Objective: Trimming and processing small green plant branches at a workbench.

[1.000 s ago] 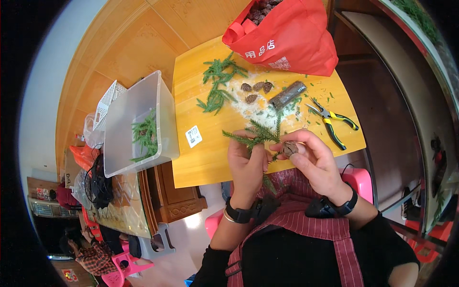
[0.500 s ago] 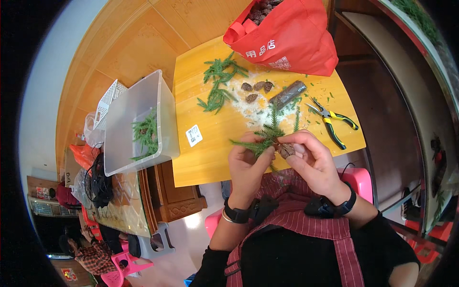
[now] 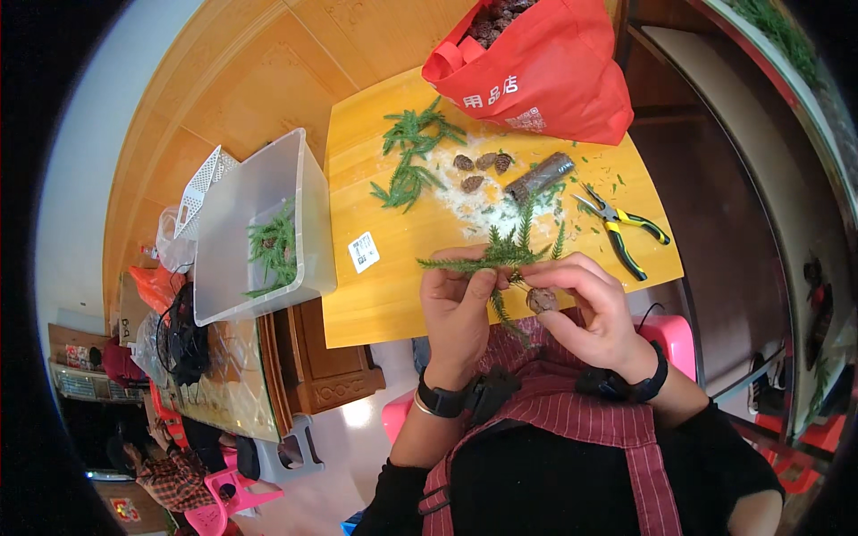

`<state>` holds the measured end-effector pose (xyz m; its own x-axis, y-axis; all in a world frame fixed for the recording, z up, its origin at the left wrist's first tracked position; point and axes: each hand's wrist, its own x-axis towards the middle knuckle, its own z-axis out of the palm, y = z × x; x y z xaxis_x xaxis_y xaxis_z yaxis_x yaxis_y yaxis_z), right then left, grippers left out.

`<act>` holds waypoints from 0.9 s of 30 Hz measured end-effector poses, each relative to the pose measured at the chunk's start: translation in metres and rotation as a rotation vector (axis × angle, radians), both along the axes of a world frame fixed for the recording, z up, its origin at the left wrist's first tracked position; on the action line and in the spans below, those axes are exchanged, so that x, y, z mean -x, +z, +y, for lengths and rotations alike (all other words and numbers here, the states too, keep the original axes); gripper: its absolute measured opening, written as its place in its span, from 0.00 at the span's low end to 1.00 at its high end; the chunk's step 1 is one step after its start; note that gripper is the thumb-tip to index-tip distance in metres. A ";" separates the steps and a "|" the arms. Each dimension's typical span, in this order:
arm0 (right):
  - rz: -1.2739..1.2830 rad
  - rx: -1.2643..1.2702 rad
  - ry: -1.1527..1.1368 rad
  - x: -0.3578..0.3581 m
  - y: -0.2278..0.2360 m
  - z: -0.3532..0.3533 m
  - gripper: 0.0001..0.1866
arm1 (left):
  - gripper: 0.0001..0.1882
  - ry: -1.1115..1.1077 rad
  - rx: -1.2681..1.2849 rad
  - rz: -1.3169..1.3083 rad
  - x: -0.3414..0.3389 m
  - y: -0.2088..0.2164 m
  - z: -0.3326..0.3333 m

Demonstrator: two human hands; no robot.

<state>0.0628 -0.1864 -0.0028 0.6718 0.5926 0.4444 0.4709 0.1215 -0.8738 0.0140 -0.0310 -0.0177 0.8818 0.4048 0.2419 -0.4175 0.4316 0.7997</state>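
Note:
Between thumb and fingers, my left hand (image 3: 458, 308) pinches a green artificial pine sprig (image 3: 500, 257) whose several branches fan out over the table's near edge. A brown pine cone (image 3: 540, 300) sits against the fingers of my right hand (image 3: 594, 308), which is closed round it just right of the sprig's centre. Thin stems run between cone and sprig; whether they are joined is hidden by my fingers. Farther away on the yellow table (image 3: 366, 304) lie loose pine cones (image 3: 472, 183), a dark wrapped roll (image 3: 540, 177) and yellow-black pliers (image 3: 617, 223).
More green sprigs (image 3: 411, 147) lie at the far left of the table amid white powder. A red bag (image 3: 545, 80) of pine cones stands at the back. Left of the table is a clear plastic bin (image 3: 313, 232) with greenery inside. A person (image 3: 179, 478) sits at lower left.
The sprig has turned in my left hand, and its branches now spread differently. My right hand has shifted slightly down with the pine cone, opening a small gap from the sprig.

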 end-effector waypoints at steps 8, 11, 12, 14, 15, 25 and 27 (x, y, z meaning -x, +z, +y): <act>-0.093 0.009 -0.082 0.000 -0.001 0.003 0.16 | 0.10 -0.019 0.024 -0.015 0.000 -0.001 0.001; -0.095 0.036 -0.142 0.003 0.000 0.004 0.16 | 0.11 -0.038 0.025 -0.015 0.000 -0.002 0.000; -0.087 0.039 -0.174 0.004 0.001 0.005 0.15 | 0.11 -0.035 0.026 -0.017 0.000 -0.002 0.000; -0.103 0.052 -0.183 0.004 0.004 0.005 0.15 | 0.11 -0.049 -0.012 -0.030 0.001 -0.003 -0.001; -0.118 0.063 -0.195 0.004 0.005 0.006 0.14 | 0.11 -0.048 -0.011 -0.031 0.001 -0.003 -0.002; 0.078 0.025 -0.246 0.011 -0.003 0.009 0.15 | 0.10 -0.032 -0.126 0.019 0.009 0.002 -0.006; 0.137 0.001 -0.227 0.012 -0.005 0.008 0.15 | 0.10 -0.040 -0.137 0.016 0.009 0.005 -0.007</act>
